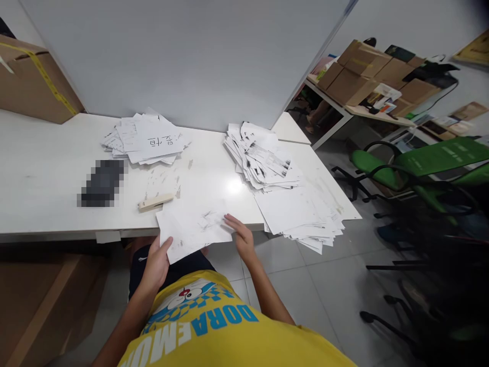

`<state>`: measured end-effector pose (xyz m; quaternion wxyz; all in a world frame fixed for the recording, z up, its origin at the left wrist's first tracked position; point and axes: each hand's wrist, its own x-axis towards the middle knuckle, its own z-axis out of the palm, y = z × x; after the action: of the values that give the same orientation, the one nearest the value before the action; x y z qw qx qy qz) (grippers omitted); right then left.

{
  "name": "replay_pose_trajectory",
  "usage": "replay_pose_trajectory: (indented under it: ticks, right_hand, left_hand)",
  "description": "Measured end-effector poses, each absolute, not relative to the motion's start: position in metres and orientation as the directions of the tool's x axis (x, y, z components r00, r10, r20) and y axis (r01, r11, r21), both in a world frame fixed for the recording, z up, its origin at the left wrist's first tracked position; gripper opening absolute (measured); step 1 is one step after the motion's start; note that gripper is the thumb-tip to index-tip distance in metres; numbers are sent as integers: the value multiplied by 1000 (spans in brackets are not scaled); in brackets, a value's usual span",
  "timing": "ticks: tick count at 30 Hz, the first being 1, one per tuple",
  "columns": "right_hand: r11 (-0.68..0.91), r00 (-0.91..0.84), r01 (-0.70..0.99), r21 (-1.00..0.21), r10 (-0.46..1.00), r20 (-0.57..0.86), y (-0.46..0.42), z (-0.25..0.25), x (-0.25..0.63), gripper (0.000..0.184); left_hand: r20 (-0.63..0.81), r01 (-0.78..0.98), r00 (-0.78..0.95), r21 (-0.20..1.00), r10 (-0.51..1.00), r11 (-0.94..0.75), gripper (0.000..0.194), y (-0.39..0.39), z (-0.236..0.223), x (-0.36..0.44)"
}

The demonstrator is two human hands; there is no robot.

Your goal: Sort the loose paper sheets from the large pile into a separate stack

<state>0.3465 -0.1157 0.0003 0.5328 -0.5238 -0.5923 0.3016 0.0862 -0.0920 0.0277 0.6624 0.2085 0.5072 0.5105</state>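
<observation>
White tabletop (206, 168) stretches between paper stacks (263, 158) at 11 and 2 o'clock from a smudged paper sheet (196, 219) overhanging the front edge (57, 231). Left hand (156, 261) pinches the sheet at 8 o'clock; right hand (244, 242), fingers loosely extended, touches its 3 o'clock edge.

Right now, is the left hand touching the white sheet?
Touching: in the head view, the left hand holds the white sheet, its thumb lying over the sheet's left edge.
</observation>
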Motion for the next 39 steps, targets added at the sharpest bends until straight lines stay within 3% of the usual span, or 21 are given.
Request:
replay_pose_trajectory:
  ticks: [3, 4, 6, 8, 11, 13, 16, 20, 26, 31, 36, 39]
  right_hand:
    - [83, 188, 75, -994, 977, 96, -119, 16, 344, 46]
    - [14, 175, 62, -998, 984, 24, -121, 20, 344, 50]
    - [-80, 140, 188, -979, 989, -54, -124, 25, 341, 56]
    - [-80, 132, 434, -897, 991, -24, -126, 24, 339, 55]
    - [-31, 137, 747, -664, 985, 109, -123, 17, 336, 44]
    - [-29, 143, 848, -529, 974, 175, -120, 10, 336, 39]
    - [-21, 138, 897, -442, 962, 235, -118, -1, 341, 45]
    - [72, 72, 886, -458, 954, 290, -112, -7, 350, 48]
    - [169, 19, 851, -497, 936, 351, -97, -6, 360, 43]
    - [233, -56, 845, -481, 934, 353, -92, -1, 364, 41]
    - [268, -88, 819, -508, 933, 350, -88, 2, 356, 33]
    - [236, -18, 774, -588, 936, 352, -89, 3, 350, 30]
  left_hand:
    - [-424, -431, -70, 829, 903, 356, 76, -93, 19, 84]
    - [-411, -416, -54, 838, 910, 354, 76, -94, 18, 84]
    - [-376, -378, -13, 859, 926, 344, 75, -96, 16, 87]
    - [-334, -344, 18, 883, 942, 320, 75, -97, 16, 89]
    - [-338, -327, 50, 884, 940, 335, 72, -95, 17, 90]
    - [-359, -308, 61, 881, 931, 360, 73, -92, 16, 90]
    - [-327, -248, 93, 907, 940, 340, 78, -88, 12, 91]
    - [-292, -230, 146, 919, 945, 319, 84, -88, 12, 94]
    - [-298, -284, 72, 908, 952, 306, 80, -90, 17, 90]
    - [-316, -224, 80, 918, 945, 326, 81, -89, 14, 84]
    - [-183, -109, 67, 976, 981, 189, 60, -88, 10, 90]
    - [-138, -78, 68, 987, 988, 143, 52, -89, 8, 92]
